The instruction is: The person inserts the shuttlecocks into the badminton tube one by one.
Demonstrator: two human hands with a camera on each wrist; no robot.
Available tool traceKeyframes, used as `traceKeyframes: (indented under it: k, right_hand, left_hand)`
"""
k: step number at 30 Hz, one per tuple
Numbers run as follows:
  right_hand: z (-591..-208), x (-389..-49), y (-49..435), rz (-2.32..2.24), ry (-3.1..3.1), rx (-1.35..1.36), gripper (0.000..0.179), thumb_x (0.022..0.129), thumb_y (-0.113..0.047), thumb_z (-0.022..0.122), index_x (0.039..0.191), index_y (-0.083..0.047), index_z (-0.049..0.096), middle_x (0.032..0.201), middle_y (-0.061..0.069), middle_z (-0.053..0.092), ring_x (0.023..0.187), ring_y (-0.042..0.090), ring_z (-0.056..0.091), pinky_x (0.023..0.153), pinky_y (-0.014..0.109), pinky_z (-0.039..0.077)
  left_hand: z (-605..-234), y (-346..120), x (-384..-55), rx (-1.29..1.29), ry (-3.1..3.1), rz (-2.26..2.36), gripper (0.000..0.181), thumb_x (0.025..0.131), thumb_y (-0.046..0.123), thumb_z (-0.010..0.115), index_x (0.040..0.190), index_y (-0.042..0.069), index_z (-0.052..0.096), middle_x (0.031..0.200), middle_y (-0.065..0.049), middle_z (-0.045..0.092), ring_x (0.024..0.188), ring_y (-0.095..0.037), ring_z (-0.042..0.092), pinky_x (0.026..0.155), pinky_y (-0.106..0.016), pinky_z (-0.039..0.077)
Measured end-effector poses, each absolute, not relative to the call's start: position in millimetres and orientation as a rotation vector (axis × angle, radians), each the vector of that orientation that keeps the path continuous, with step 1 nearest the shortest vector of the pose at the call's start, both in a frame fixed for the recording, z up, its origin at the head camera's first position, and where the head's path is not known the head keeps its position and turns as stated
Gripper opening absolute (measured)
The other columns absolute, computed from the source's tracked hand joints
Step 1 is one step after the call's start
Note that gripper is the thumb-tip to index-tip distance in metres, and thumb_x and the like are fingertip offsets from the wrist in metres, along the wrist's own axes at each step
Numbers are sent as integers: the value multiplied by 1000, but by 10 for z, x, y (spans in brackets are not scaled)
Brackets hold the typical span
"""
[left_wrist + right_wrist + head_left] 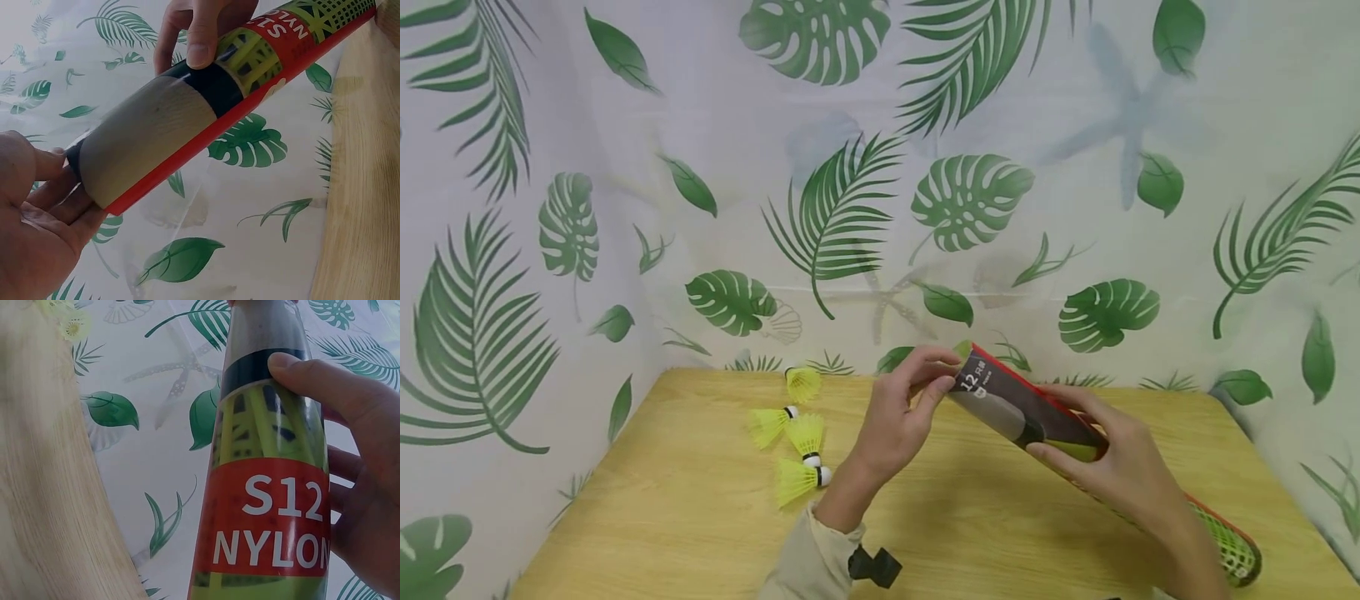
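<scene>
Tube (1041, 417), printed "S12 NYLON" on a red band, is held aslant over the right half of the wooden table (685, 517), its upper end tilted toward the left hand (895, 417); whether its lower end touches the wood, cannot tell. Right hand (1127, 467) grips the barrel, thumb on the near face at the dark band, fingers round the far side. Left hand pinches the upper end, thumb at the rim, fingers curled under the edge. Four yellow shuttlecocks (807, 437) lie together on the table's left, well apart from the tube. Handling, by judgement: tube looks light, thin-walled, fairly stiff along its length but likely to dent under a hard squeeze; glossy skin reflects light, so probably a little slippery. Yellow-green mesh shows along the barrel, perhaps skirts inside; fill uncertain, weight may shift when tipped. Best hold: broad, gentle wrap at mid-barrel, with light fingertips at the end rim. Shuttlecocks seem very light, with flexible skirts; firmer to take by the white tips.
</scene>
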State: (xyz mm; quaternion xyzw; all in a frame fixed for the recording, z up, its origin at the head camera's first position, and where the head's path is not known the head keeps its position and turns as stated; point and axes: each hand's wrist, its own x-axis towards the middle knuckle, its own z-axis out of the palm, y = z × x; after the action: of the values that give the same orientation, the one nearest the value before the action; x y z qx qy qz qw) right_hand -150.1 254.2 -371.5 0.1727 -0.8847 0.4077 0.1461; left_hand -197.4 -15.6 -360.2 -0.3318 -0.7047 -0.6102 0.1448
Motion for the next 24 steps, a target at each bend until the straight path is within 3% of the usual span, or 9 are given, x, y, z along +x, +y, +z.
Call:
traceKeyframes:
  k: [7,15,24]
  right_hand:
    - [-3707,-1471,2591,1141,-2552,414,66,81,-25,90,140,-31,61,127,0,67,98,14,63,63,25,58]
    - [-3713,-1490,2597,1121,-2558,463,70,82,-24,90,144,-27,58,128,6,66,99,26,63,63,25,58]
    - [-3722,-1500,2600,1139,-2557,463,68,82,-24,90,142,-28,59,128,4,67,98,19,63,63,25,58]
  left_hand:
    - [-3626,-450,-1829,-837,-2085,-1680,21,103,3,61,123,6,66,121,-7,70,115,-20,67,103,-38,51]
    - [-3881,-900,-1671,-662,-2168,-1532,21,99,4,68,119,10,69,113,5,71,107,-18,68,99,-44,54]
    - [-4203,-1332,-1484,-435,-2246,-1414,24,95,-1,71,116,11,68,110,6,69,105,-16,67,94,-48,55]
